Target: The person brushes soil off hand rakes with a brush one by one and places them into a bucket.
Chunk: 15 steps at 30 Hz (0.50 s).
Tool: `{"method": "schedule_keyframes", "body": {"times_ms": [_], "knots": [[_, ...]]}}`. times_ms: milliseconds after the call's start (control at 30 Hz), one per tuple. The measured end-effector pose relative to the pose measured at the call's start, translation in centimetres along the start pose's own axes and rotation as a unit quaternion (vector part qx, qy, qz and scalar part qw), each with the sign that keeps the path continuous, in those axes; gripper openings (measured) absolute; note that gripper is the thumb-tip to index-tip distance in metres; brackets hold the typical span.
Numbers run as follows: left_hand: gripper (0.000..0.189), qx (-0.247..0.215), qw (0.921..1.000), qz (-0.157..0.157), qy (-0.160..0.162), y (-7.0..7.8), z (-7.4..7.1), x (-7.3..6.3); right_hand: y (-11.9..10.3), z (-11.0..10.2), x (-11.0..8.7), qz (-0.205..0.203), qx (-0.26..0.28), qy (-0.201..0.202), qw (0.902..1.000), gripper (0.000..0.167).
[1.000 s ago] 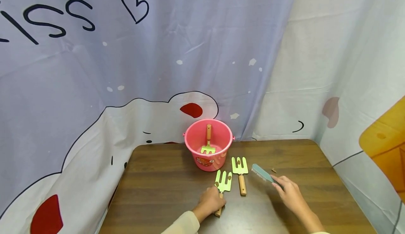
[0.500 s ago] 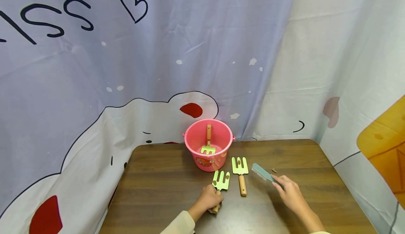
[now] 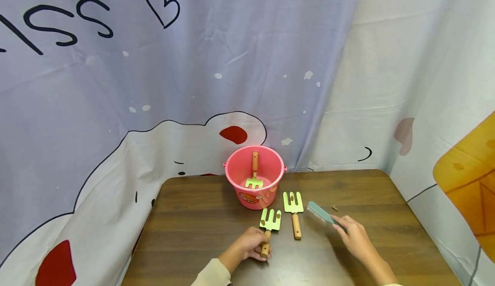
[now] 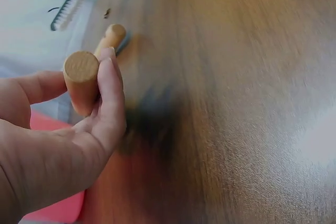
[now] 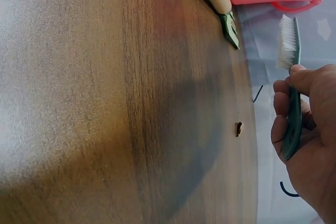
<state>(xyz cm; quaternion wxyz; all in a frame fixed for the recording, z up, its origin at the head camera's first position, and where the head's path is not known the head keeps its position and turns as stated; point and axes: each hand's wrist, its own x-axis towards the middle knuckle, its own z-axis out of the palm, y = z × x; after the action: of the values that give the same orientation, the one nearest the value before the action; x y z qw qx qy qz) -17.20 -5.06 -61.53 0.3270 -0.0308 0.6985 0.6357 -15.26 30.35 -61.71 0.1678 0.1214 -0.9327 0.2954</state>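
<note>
My left hand pinches the wooden handle of a light-green hand fork between thumb and fingers; brown bits sit on its tines. In the left wrist view the round end of that fork's wooden handle faces the camera. My right hand grips a blue-green brush by its handle, white bristles showing in the right wrist view, where the brush stays above the table. Between the hands a second green hand fork lies on the table, a brown bit on its tines.
Behind the forks stands a pink bucket with a small green hand rake inside, handle up. A brown scrap lies on the wooden table near the brush. A printed curtain hangs behind the table.
The left hand has shifted a little left with its fork, and has turned so that more of the handle shows. The right hand and brush have barely moved.
</note>
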Motion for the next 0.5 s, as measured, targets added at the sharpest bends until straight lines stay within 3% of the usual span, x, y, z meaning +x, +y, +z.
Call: {"method": "schedule_keyframes", "body": {"times_ms": [200,500], "knots": [[0.020,-0.042,0.9987,0.001,-0.028,0.4,-0.3,-0.4,-0.2,0.1,0.0,-0.007,-0.001,0.007,0.9999,0.035],[0.019,-0.073,0.9962,0.017,-0.044,1.4,-0.1,-1.1,-0.5,-0.1,0.1,-0.011,-0.005,0.017,0.9998,0.034]]}}
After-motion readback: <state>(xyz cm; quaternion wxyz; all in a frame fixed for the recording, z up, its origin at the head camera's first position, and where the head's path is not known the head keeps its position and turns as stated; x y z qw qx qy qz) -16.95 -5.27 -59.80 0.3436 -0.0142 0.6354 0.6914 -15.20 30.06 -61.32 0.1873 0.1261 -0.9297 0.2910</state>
